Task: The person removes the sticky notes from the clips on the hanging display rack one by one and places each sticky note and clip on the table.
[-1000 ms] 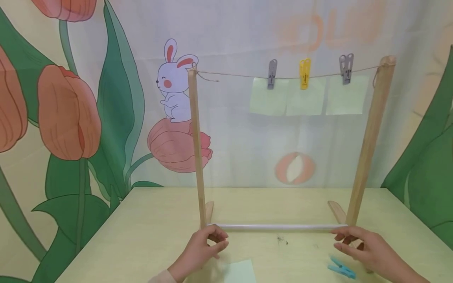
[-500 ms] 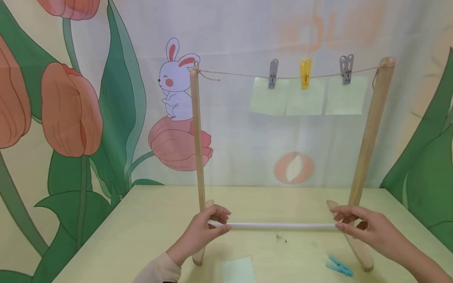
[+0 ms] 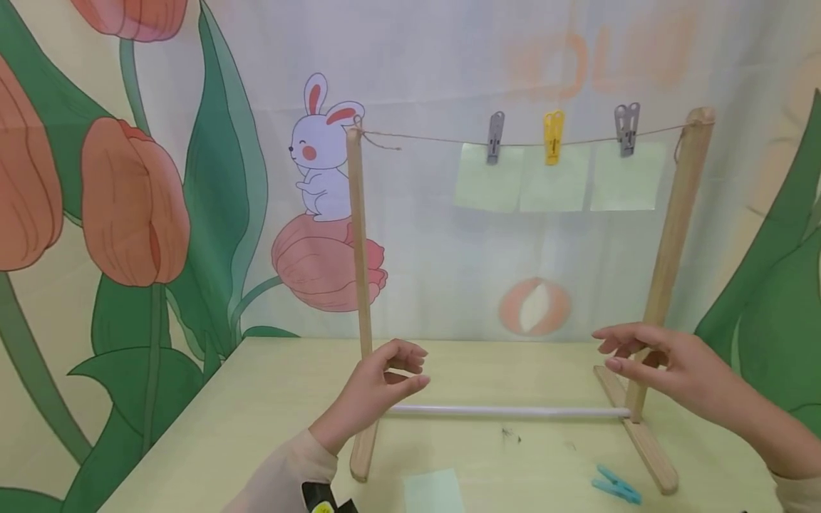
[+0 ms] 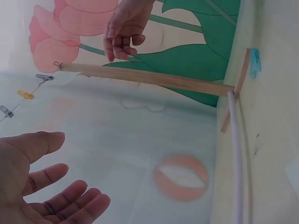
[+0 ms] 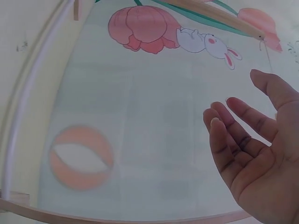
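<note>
My left hand is raised over the left end of a white rod, fingers relaxed and holding nothing. My right hand hangs in front of the right wooden post, its fingers loosely bent around nothing. The rod joins this post to the left wooden post. A string runs between the tops. From it hang three pale green paper squares, under a grey clothespin, a yellow clothespin and another grey clothespin. In the left wrist view my left palm is bare.
On the table a blue clothespin lies near the right foot of the stand. A pale green paper lies at the front edge of view. Behind stands a cloth backdrop with tulips and a rabbit.
Both hands have risen from the ends of the rod, fingers now further from it. The right hand has also moved slightly right. The stand, papers and blue clothespin stay put.
</note>
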`<state>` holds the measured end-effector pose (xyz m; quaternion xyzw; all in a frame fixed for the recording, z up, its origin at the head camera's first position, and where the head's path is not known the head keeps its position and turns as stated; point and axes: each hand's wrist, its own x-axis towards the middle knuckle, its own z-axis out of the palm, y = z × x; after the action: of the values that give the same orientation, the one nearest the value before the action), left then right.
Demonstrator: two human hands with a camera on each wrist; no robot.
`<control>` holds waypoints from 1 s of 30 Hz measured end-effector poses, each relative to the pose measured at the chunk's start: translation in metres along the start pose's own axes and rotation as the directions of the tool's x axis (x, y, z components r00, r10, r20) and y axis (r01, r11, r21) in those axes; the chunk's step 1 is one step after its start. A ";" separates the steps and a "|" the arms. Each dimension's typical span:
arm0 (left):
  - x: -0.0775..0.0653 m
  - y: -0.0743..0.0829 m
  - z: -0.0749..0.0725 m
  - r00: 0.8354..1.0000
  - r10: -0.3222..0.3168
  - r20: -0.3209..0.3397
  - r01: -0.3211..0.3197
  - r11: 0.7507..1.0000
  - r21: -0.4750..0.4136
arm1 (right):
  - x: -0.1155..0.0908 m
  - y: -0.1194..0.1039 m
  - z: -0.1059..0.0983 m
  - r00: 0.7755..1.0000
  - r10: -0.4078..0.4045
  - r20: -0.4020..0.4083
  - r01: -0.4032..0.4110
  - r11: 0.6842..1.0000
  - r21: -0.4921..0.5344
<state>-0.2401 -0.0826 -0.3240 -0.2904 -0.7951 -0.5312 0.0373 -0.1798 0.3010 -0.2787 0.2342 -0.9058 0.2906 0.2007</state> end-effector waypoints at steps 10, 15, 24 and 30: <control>0.022 0.022 0.000 0.997 0.013 -0.075 -0.016 0.999 -0.034 | 0.030 -0.024 -0.019 0.999 -0.047 0.015 0.047 0.999 0.028; 0.031 0.033 0.001 0.996 0.021 -0.084 -0.024 0.999 -0.041 | 0.042 -0.034 -0.023 0.997 -0.076 0.015 0.075 0.996 0.041; 0.047 0.039 -0.003 0.992 0.005 -0.122 -0.021 0.992 -0.127 | 0.063 -0.046 -0.031 0.999 -0.055 -0.003 0.055 0.996 0.066; 0.057 0.043 -0.007 0.986 0.040 -0.163 -0.060 0.991 -0.119 | 0.077 -0.053 -0.036 0.997 -0.076 -0.014 0.077 0.994 0.071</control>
<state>-0.2672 -0.0531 -0.2650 -0.2683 -0.7474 -0.6001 0.0965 -0.2054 0.2616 -0.1898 0.2743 -0.8840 0.3161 0.2083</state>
